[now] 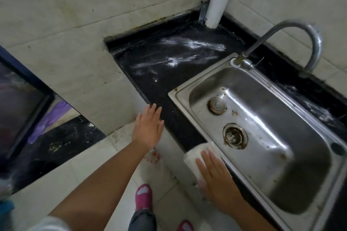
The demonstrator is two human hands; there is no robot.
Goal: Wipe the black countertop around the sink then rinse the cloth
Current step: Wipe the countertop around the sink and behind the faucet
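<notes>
cloth [195, 157] pressed flat under right hand [218, 180], fingers straight, on front countertop [169, 73] strip beside sink [262, 189]. left hand [148, 127] spread, empty. risk judged: white residue [189, 47] at rear missed; cloth slipped off edge.

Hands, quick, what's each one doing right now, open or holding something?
Left hand: open, fingers straight, at the countertop edge, holding nothing.
Right hand: open, fingers flat, pressing the white cloth on the front strip beside the sink.
</notes>
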